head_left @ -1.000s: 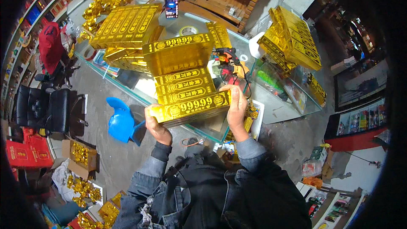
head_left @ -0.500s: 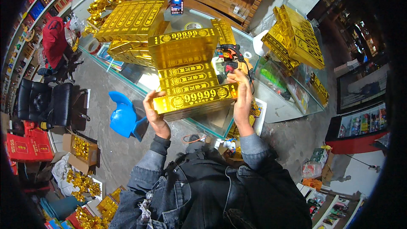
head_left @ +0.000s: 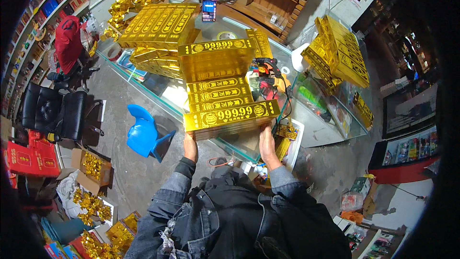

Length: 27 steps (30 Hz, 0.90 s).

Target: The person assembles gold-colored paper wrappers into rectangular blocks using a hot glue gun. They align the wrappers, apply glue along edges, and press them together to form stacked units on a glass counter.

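Note:
A shiny gold cardboard piece with black print spreads in front of me, made of a raised near panel (head_left: 232,116), ribbed middle strips (head_left: 219,94) and an upright far panel (head_left: 216,62). My left hand (head_left: 190,148) grips the near panel's lower edge close to its left end. Toward the right end of the same edge, my right hand (head_left: 268,149) holds on, thumb up along the side. Most fingers of both hands are hidden under or behind the gold card. Left of it, a stack of similar gold boxes (head_left: 158,26) lies on the glass counter (head_left: 143,85).
A phone (head_left: 209,8) stands lit at the counter's back. Tools with a cable (head_left: 268,74) lie right of the gold piece. More gold boxes (head_left: 340,55) rest on the right counter. A blue chair (head_left: 145,132) and black office chair (head_left: 55,110) stand left.
My hands have come down from the near panel's sides to its lower edge. The near panel sits slightly lower and further right, and the whole view has shifted a little.

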Each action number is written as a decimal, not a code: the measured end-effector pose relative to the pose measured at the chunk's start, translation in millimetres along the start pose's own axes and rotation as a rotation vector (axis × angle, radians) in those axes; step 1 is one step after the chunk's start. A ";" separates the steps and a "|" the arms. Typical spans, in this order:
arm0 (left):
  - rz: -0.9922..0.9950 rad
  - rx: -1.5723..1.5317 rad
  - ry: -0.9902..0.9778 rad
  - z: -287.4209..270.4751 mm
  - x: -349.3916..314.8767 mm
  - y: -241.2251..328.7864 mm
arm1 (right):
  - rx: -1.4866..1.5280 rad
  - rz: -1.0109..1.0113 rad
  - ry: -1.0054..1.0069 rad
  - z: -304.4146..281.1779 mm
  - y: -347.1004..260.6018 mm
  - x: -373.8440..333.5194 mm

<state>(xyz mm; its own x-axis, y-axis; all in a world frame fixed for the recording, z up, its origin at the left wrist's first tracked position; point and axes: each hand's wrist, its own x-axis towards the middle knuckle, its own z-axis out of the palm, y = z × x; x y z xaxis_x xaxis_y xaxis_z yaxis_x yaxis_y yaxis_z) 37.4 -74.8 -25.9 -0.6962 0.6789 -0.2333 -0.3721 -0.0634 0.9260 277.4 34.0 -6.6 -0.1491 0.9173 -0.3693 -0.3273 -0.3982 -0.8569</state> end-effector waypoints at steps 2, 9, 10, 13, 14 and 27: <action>-0.001 0.027 0.011 -2.4 1.5 -2.4 | 0.017 -0.022 0.016 -1.7 3.4 0.0; 0.000 0.177 0.030 -1.9 2.6 -3.3 | -0.135 -0.002 0.021 -11.8 4.3 4.5; 0.012 0.160 0.031 -2.9 1.6 -2.8 | -0.151 -0.016 0.024 -12.1 5.7 4.6; 0.007 -0.038 -0.019 -0.5 -1.0 -5.3 | -0.068 -0.044 0.034 -12.1 9.3 4.8; 0.028 -0.029 -0.046 0.1 -1.0 -6.0 | -0.180 -0.046 0.056 -11.1 10.0 6.4; 1.103 1.299 0.156 23.5 147.4 215.7 | -0.236 -0.326 0.017 -43.3 -81.2 2.5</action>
<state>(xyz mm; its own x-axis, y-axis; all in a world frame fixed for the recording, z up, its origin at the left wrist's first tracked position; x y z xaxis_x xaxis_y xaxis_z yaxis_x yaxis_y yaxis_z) -131.1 28.8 146.4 -0.3396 0.6474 0.6823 0.9405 0.2275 0.2523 344.0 69.0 46.5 -0.0565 0.9961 -0.0683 -0.1314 -0.0752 -0.9885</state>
